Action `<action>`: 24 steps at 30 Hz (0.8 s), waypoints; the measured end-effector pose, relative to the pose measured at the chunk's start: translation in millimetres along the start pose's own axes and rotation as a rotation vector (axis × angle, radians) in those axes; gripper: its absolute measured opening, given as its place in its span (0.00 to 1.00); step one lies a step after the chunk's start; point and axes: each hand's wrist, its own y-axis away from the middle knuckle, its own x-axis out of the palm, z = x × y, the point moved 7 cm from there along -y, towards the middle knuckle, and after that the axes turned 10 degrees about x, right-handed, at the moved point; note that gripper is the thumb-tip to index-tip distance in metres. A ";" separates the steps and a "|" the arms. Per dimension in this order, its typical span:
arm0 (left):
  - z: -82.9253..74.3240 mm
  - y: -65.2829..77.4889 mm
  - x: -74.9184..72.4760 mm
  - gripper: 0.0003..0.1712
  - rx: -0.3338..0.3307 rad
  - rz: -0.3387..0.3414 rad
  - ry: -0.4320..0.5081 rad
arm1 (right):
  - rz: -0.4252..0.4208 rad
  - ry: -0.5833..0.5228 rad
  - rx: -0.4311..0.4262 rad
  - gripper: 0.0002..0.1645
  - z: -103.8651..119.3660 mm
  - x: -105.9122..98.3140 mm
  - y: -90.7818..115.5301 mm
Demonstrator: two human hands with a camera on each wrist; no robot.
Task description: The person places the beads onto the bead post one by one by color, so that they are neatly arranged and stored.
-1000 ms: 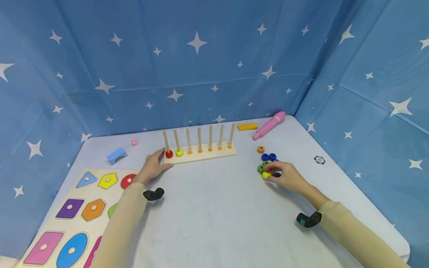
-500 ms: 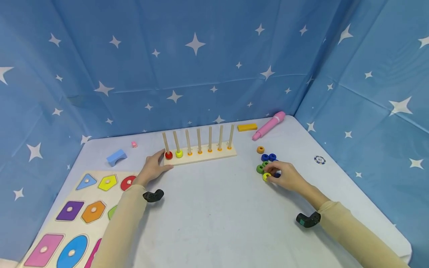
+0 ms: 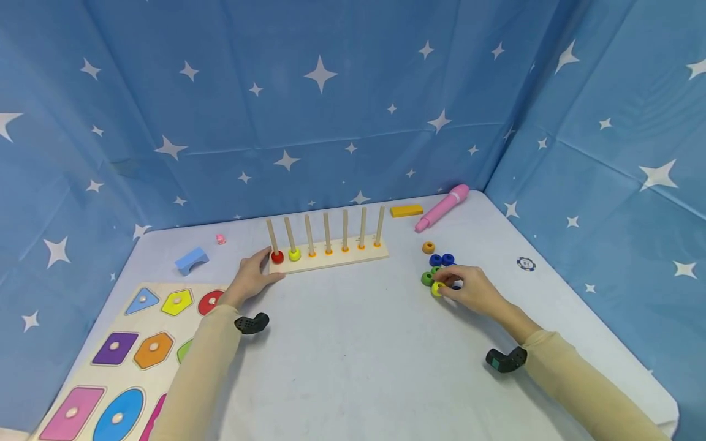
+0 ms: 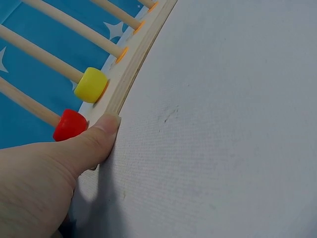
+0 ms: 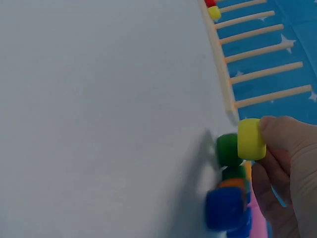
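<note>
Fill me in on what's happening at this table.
A person's left hand grips the end of a wooden peg board, while the right hand pinches a yellow bead close to loose green beads and blue beads. On the board, a red bead sits on the leftmost peg and another yellow bead on the next; the other five pegs carry no beads.

My left sleeve (image 3: 204,361) covers part of the shape puzzle board (image 3: 132,323), whose near end the head view's bottom edge cuts off. In the left wrist view, all fingers but the thumb of my left grip (image 3: 250,278) are hidden, and several pegs (image 4: 39,52) lose their tops. My right grip (image 3: 470,289) partly hides a dark blue bead (image 3: 456,286). I can't read the poker chip (image 3: 526,264) or identify the tiny pink trinket (image 3: 220,239).
</note>
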 end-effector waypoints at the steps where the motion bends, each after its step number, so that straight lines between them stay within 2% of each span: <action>1: -0.1 0.1 0.1 0.50 0.001 0.001 0.001 | -0.002 -0.019 0.013 0.14 1.5 -1.4 -1.5; 4: -0.5 0.5 -0.3 0.50 0.004 0.001 0.004 | -0.011 -0.088 0.017 0.15 13.3 -8.2 -10.8; 8: -0.8 0.3 -0.7 0.50 0.011 -0.003 0.005 | -0.023 -0.169 -0.011 0.15 51.2 -24.0 -34.0; 11: -0.2 -0.6 -1.0 0.50 0.010 -0.004 0.006 | -0.039 -0.185 -0.037 0.15 76.9 -34.7 -63.1; 14: 1.0 -1.3 0.2 0.50 0.002 0.003 0.005 | -0.066 -0.150 -0.046 0.15 90.4 -39.5 -95.7; 19: 1.4 -0.7 0.8 0.50 -0.004 -0.003 0.005 | -0.068 -0.123 -0.007 0.17 113.4 -33.4 -137.6; 24: -0.7 -0.1 0.6 0.50 0.011 -0.007 -0.004 | -0.040 -0.136 -0.036 0.17 140.3 -9.6 -164.9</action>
